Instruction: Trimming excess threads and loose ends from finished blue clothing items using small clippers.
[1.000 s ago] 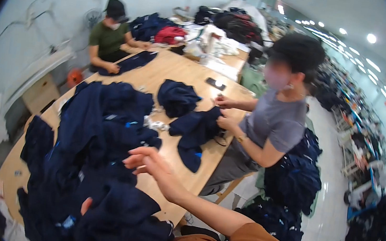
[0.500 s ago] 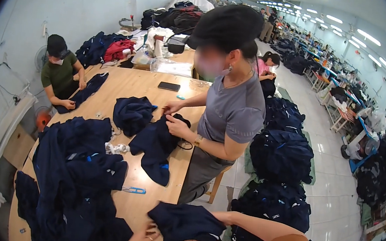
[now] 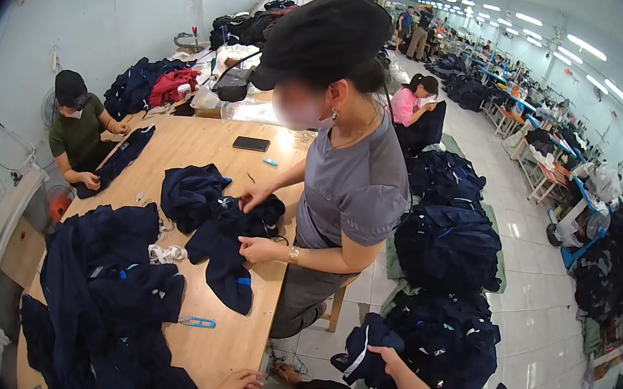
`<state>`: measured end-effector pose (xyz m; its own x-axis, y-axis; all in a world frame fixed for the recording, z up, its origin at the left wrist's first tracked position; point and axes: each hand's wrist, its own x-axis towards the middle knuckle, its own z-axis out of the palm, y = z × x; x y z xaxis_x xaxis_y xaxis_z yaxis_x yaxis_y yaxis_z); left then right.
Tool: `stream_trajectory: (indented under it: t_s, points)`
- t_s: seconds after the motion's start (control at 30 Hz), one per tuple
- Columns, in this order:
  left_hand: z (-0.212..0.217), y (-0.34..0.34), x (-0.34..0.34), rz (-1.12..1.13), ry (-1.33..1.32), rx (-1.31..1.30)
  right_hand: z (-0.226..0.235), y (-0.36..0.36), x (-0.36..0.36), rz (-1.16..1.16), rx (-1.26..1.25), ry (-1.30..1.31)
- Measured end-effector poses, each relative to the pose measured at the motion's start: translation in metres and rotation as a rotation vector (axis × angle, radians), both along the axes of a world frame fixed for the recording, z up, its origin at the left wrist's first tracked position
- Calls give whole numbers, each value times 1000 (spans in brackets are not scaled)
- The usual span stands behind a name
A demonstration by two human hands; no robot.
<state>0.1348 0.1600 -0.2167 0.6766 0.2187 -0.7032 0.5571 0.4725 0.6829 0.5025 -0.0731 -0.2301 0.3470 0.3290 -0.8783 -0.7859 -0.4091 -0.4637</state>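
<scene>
My right hand [image 3: 387,359] grips a dark navy garment [image 3: 365,339] with a pale stripe, out over the floor to the right of the table. The garment hangs beside the navy piles there. Over the table's near right edge is my left hand [image 3: 240,382], holding nothing, its fingers stretched out and apart. Left of that hand lies a large heap of navy garments [image 3: 113,287]. Between the heap and the table's edge rest blue-handled thread snips [image 3: 198,322].
Across the wooden table [image 3: 231,340] a co-worker in grey [image 3: 352,176] handles a navy garment [image 3: 224,261]. Another person in green [image 3: 80,131] works at the far left. A dark phone [image 3: 251,143] lies on the table. Bundled navy garments [image 3: 448,250] line the floor on the right.
My right hand has carried the navy garment from the table's edge rightward to the floor piles. My left hand has let go of it. The view has shifted slightly to the right.
</scene>
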Motion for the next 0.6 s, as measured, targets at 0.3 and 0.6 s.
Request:
stream_trajectory:
  t_s: [0.3,0.6]
  points:
    - [11,7,3,-13,69,-101,-146,-57,-47,271,-359,47]
    - [6,10,5,-12,118,-151,-212,-78,-82,293,-420,154]
